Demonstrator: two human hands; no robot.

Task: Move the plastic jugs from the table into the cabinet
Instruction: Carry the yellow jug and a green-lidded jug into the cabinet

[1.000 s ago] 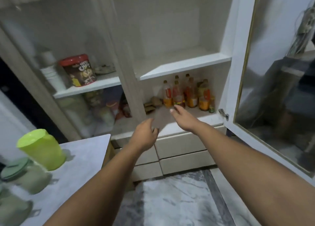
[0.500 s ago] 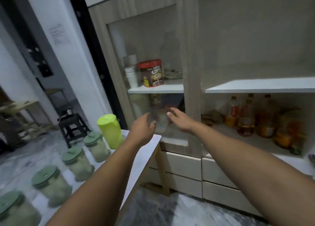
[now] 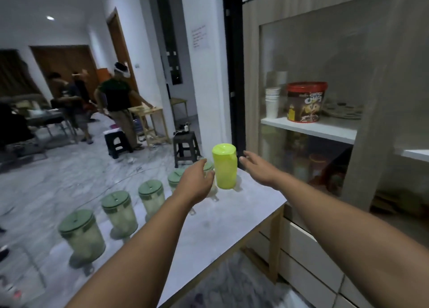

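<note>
Jugs stand on my bench point(image 3: 232, 217): a lime-green jug point(image 3: 224, 167) upright near the far end, and a row of pale jugs with dull green lids running back toward me along the left edge, the nearest point(image 3: 81, 234), the next point(image 3: 119, 211), then another point(image 3: 152, 199), with one more point(image 3: 175, 180) partly hidden behind my left hand. I have both arms stretched out over the bench toward the lime-green jug. My left hand point(image 3: 195, 183) is just short of it on its left, fingers loosely spread, grip slack and holding nothing; whether the fingertips touch the jug I cannot tell. My right hand point(image 3: 260, 169) is just beside the jug on its right, fingers straight and apart from it, grip likewise slack and holding nothing. To the right stands the cabinet point(image 3: 362, 145), its glass door in front of a white shelf point(image 3: 308, 127). On that shelf I see a stack of white cups point(image 3: 272, 102), a red-lidded cereal tub point(image 3: 305, 102) just beside them, and some plates point(image 3: 343, 110) further right. Below the shelf the contents are blurred behind the glass. White drawers point(image 3: 308, 256) sit under the cabinet. Across the marble floor, past a dark stool point(image 3: 185, 146), a few people point(image 3: 118, 103) stand round a small wooden table point(image 3: 151, 122).
</note>
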